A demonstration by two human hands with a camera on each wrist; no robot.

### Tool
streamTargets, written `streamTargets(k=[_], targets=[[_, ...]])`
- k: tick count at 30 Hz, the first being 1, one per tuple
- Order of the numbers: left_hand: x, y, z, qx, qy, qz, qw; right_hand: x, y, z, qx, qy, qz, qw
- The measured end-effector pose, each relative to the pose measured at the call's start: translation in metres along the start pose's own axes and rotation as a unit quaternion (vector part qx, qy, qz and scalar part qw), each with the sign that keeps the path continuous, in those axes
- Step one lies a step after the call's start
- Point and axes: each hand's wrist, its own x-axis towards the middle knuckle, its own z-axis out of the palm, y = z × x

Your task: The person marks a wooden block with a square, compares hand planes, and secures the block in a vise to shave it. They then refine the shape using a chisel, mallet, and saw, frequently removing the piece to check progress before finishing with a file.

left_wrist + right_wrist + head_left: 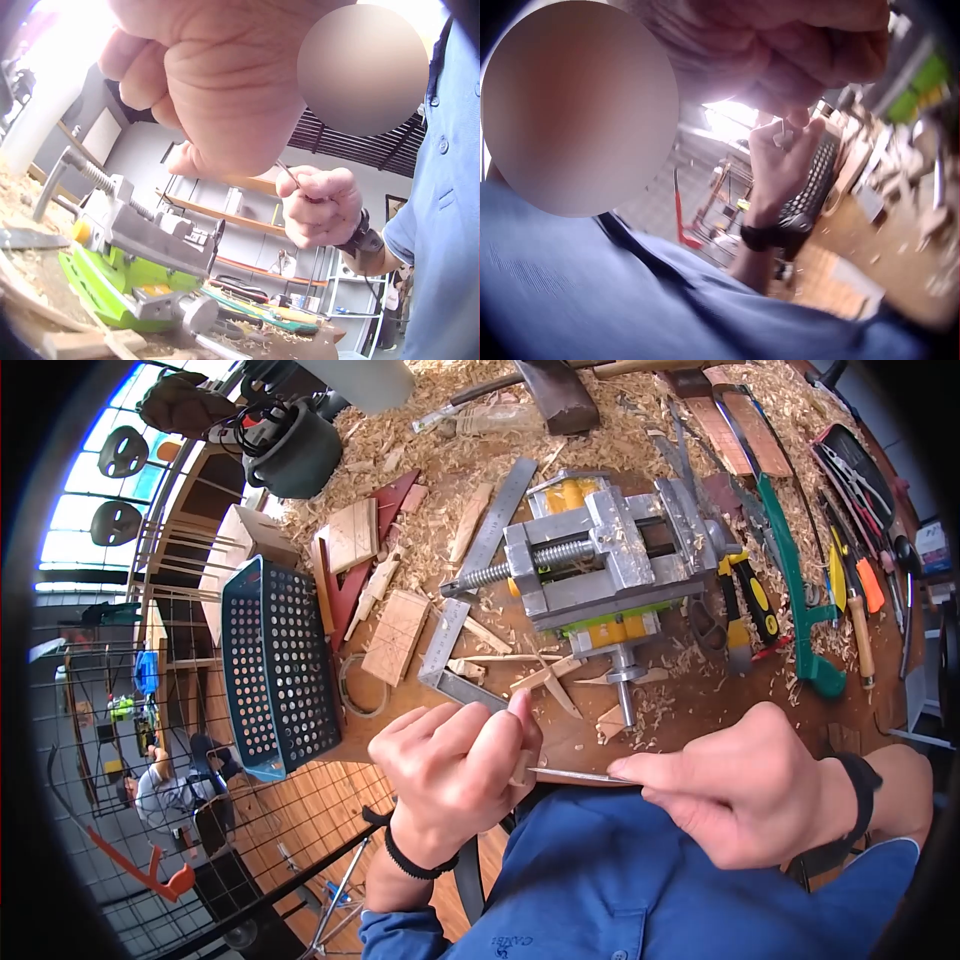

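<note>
My left hand (450, 770) is curled round a small piece of pale wood (520, 768), most of which is hidden by the fingers. The end of the piece (784, 138) pokes out of that fist in the right wrist view. A knife (580, 775) with a narrow blade is gripped by my right hand (745, 790), its handle hidden in the palm. The thumb lies along the back end of the blade. Its tip points left, right at the wood, in front of the blue shirt. Both hands are over the near table edge.
A metal vise (610, 550) stands mid-table among wood shavings (420, 480). Left of it are a steel square (445, 640), a wooden block (397, 637) and a perforated basket (300, 670). Pliers (755, 600) and a green-handled tool (790, 580) lie right. Another person (180, 790) is beyond the wire grid.
</note>
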Motion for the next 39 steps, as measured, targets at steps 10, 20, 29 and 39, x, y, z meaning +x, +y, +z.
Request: streamTargets(k=[10, 20, 29, 39], targets=[[0.005, 0.003, -0.001, 0.006, -0.012, -0.001, 1.0, 0.006, 0.002, -0.014, -0.267, -0.01, -0.154, 0.951], [0.0, 0.0, -0.003, 0.019, -0.021, 0.005, 1.0, 0.004, 0.008, -0.007, -0.335, 0.018, -0.21, 0.919], [0.006, 0.0, -0.007, 0.023, -0.012, 0.003, 1.0, 0.003, 0.008, 0.006, 0.175, 0.024, 0.058, 0.983], [0.004, 0.002, -0.011, 0.021, 0.0, 0.015, 1.0, 0.007, 0.01, -0.005, 0.193, -0.045, 0.078, 0.977]])
